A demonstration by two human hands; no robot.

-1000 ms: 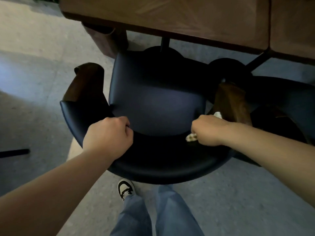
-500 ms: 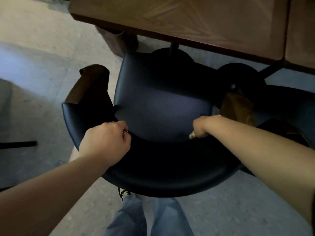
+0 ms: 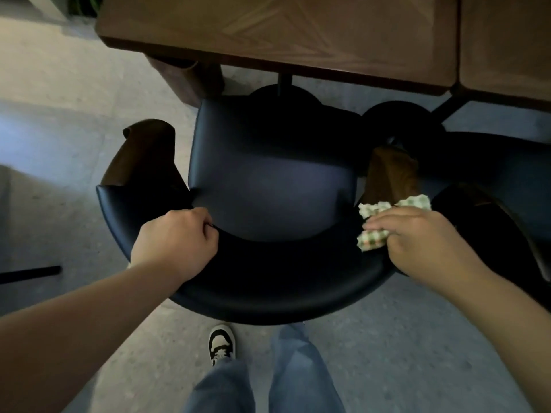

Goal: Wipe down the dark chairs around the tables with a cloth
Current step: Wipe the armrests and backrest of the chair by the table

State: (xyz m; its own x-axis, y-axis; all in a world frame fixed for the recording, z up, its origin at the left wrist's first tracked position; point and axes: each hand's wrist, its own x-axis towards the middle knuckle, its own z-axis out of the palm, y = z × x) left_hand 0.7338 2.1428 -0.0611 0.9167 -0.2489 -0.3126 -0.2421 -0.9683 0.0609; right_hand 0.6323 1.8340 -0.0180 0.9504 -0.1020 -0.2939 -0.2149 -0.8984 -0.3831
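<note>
A dark chair (image 3: 268, 180) with a curved padded backrest (image 3: 277, 281) and wooden arm ends stands in front of me, its seat tucked toward a wooden table (image 3: 298, 31). My left hand (image 3: 176, 242) grips the top of the backrest on its left side. My right hand (image 3: 417, 236) presses a crumpled green-and-white checked cloth (image 3: 374, 226) onto the right end of the backrest, just below the right wooden arm (image 3: 390, 174).
A second dark chair (image 3: 492, 210) stands close on the right, touching or nearly touching this one. A second table top (image 3: 507, 40) adjoins at the upper right. Black round table bases sit under the tables. My legs and one shoe (image 3: 222, 344) are behind the chair on the grey floor.
My right hand has slid the cloth from the inner middle-right of the backrest outward to its right end, and more of the cloth shows. My left hand keeps its grip.
</note>
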